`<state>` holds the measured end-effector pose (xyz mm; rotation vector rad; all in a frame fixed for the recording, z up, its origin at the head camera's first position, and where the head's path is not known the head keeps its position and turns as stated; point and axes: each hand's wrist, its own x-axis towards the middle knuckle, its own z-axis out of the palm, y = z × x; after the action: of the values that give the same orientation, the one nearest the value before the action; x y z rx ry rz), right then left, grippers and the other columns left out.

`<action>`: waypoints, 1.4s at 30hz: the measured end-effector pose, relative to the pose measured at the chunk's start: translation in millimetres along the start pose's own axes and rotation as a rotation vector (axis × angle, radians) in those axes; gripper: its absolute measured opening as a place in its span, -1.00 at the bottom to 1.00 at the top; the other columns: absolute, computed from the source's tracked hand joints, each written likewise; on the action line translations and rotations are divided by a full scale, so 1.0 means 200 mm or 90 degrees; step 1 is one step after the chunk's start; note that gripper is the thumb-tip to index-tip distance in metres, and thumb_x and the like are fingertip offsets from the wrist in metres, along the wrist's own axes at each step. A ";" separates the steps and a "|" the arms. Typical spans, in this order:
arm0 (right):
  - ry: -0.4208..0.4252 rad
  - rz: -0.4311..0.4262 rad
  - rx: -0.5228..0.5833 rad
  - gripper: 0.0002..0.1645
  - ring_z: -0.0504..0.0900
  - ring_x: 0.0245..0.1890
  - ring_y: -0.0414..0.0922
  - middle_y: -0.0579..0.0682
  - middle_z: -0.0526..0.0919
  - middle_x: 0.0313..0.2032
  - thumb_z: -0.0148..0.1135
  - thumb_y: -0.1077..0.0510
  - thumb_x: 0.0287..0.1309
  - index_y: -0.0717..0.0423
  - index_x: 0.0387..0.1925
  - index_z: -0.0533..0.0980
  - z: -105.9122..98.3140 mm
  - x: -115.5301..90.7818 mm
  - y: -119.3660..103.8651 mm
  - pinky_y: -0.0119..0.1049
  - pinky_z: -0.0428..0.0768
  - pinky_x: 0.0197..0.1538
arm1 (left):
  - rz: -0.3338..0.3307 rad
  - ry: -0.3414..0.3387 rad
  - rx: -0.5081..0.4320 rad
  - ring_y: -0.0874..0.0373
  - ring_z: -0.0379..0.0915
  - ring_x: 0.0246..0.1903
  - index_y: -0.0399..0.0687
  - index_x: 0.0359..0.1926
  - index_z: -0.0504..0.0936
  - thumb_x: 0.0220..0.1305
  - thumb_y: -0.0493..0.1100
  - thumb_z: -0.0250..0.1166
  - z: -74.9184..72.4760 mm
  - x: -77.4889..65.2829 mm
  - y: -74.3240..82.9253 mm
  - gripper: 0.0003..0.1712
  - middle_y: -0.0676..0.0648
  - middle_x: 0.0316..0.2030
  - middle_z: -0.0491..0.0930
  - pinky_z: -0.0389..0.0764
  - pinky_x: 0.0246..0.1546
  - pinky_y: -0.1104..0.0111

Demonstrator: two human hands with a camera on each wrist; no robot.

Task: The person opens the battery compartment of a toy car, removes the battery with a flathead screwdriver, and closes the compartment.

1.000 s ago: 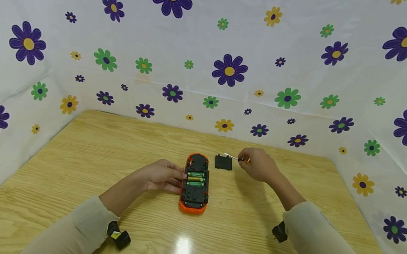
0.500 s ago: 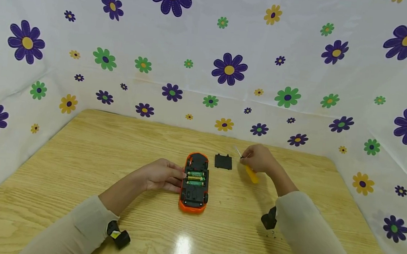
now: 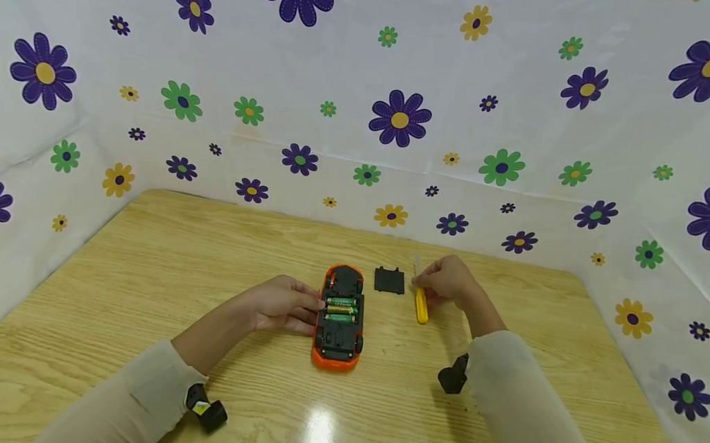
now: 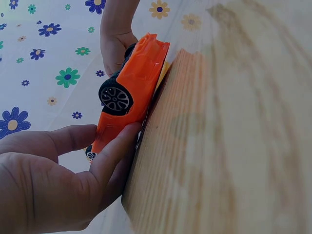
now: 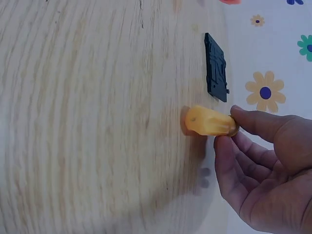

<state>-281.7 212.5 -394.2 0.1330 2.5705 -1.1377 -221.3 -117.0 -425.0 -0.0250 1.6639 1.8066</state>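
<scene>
An orange toy car (image 3: 338, 342) lies wheels up on the wooden table, its black underside showing and several green and gold batteries (image 3: 341, 310) sitting in the open compartment. My left hand (image 3: 282, 306) holds the car by its left side; in the left wrist view thumb and fingers grip the orange body (image 4: 141, 68). Right of the car, my right hand (image 3: 448, 282) pinches a yellow-handled screwdriver (image 3: 421, 309) near where the handle meets the shaft. The handle end (image 5: 207, 121) is low at the table top. A black battery cover (image 3: 390, 280) lies between car and screwdriver.
The wooden table (image 3: 202, 251) meets a white flower-print cloth (image 3: 336, 136) at its back and sides. Black wrist cameras hang under both sleeves, the right one (image 3: 453, 375) low above the table.
My right hand has turned the screwdriver, so its yellow handle now points toward me and its shaft away, and shifted slightly left. My left hand and the car have stayed put.
</scene>
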 end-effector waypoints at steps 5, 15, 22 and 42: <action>-0.006 0.009 0.020 -0.78 0.63 -0.49 -0.11 0.08 0.64 -0.38 0.36 0.17 0.35 0.31 -0.19 0.65 0.01 0.00 0.02 -0.24 0.80 -0.26 | -0.002 -0.001 0.003 -0.07 0.68 -0.08 -0.48 0.33 0.39 0.49 -0.34 0.19 0.00 0.00 0.00 -0.52 -0.37 0.03 0.62 0.73 0.03 0.07; -0.032 0.018 0.054 -0.74 0.67 -0.42 -0.09 0.09 0.66 -0.34 0.34 0.15 0.38 0.33 -0.13 0.62 0.00 0.01 0.05 -0.21 0.80 -0.22 | 0.000 -0.004 0.006 -0.08 0.68 -0.07 -0.47 0.32 0.39 0.50 -0.34 0.19 0.00 -0.01 0.01 -0.53 -0.38 0.03 0.62 0.73 0.04 0.06; -0.041 0.010 0.024 -0.65 0.70 -0.37 -0.05 0.12 0.68 -0.27 0.33 0.08 0.39 0.32 -0.02 0.62 -0.03 0.00 0.04 -0.21 0.80 -0.19 | -0.002 -0.005 -0.001 -0.10 0.67 -0.06 -0.49 0.35 0.35 0.49 -0.35 0.19 0.00 -0.01 0.01 -0.50 -0.39 0.03 0.61 0.73 0.04 0.05; -0.002 -0.255 -0.221 -0.60 0.66 -0.13 0.01 0.09 0.72 -0.14 0.33 0.01 0.39 0.23 0.05 0.63 0.02 -0.07 -0.06 -0.07 0.72 -0.03 | 0.002 -0.009 -0.004 -0.14 0.65 0.01 -0.50 0.41 0.29 0.50 -0.34 0.18 -0.01 -0.01 0.01 -0.44 -0.42 0.10 0.58 0.72 0.06 0.04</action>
<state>-269.9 202.6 -383.1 -0.4831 2.8196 -0.7812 -221.8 -119.9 -423.7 -0.0120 1.6494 1.8095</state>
